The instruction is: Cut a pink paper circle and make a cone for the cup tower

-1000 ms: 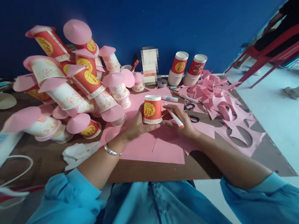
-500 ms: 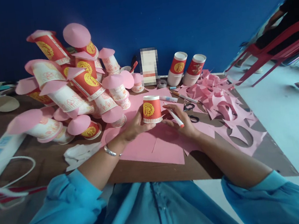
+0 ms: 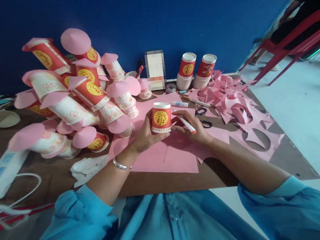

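My left hand (image 3: 146, 136) is closed round the left side and base of a red paper cup (image 3: 160, 118) with a gold emblem and a white rim. The cup is held upright above pink paper sheets (image 3: 153, 161). My right hand (image 3: 194, 129) grips a white marker (image 3: 186, 123) with an orange-red end pointing down to the right. Its fingertips are close to the cup's right side; whether they touch it I cannot tell. Black-handled scissors (image 3: 206, 124) lie just beyond my right hand, partly covering pink paper.
Many paper cups with pink cone tops (image 3: 68, 108) are piled at left. Two cup stacks (image 3: 185, 70) lean by the blue wall. Pink scraps (image 3: 229, 96) spread at right, near a glue stick (image 3: 180, 104) and tape roll (image 3: 170, 88). A white cable (image 3: 32, 174) loops at left.
The cup has turned slightly, so its gold emblem now sits nearer the middle of the side facing me. The view has shifted a little; both hands keep their holds.
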`<state>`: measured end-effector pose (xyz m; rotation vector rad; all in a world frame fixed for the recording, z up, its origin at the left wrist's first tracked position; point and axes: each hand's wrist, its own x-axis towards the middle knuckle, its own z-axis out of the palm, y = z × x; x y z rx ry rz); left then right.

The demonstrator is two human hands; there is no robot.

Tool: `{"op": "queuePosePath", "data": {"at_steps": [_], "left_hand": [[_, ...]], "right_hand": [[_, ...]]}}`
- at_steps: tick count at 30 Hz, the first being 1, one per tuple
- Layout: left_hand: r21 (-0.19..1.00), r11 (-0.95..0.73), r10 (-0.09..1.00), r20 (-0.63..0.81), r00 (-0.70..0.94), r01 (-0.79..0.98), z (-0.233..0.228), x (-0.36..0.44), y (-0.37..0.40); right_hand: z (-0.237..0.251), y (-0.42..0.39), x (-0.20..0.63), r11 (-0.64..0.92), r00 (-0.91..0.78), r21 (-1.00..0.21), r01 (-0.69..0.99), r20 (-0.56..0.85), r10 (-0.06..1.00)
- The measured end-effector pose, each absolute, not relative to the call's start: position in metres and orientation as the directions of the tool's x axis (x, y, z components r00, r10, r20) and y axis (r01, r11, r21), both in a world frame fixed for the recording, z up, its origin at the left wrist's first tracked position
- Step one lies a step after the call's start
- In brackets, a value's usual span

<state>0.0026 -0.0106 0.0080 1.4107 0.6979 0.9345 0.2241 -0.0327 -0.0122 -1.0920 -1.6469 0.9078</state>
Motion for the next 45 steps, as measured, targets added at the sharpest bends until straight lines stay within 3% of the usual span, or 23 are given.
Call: {"op": "queuePosePath", "data": {"at_steps": [13,19,25,32,40,45], "left_hand": [[0.991,-0.053,0.850,0.110,0.516,-0.124,0.011,-0.001,-0.011],[0.969,0.015,0.834,0.124,0.537,-0.246,0.003,-0.003,-0.009],[0.930,0.155,0.799,0.081,0.596,-0.334,-0.001,-0.004,-0.008],[0.924,0.212,0.820,0.009,0.572,-0.319,-0.003,-0.008,-0.007],[0.922,0.224,0.842,-0.021,0.539,-0.315,-0.002,-0.005,-0.005],[0.913,0.263,0.841,-0.059,0.537,-0.312,0.003,-0.005,-0.007]], "right_hand": [[-0.010,-0.037,0.219,0.340,-0.149,-0.903,0.263,0.310,0.939],[-0.003,-0.042,0.217,0.317,-0.142,-0.926,0.204,0.292,0.946],[0.001,-0.043,0.216,0.383,-0.119,-0.904,0.189,0.366,0.923],[0.009,-0.039,0.223,0.567,-0.054,-0.737,0.368,0.592,0.804],[0.011,-0.055,0.219,0.537,0.011,-0.762,0.363,0.579,0.815],[0.026,-0.065,0.215,0.747,-0.182,-0.534,0.396,0.752,0.634]]}}
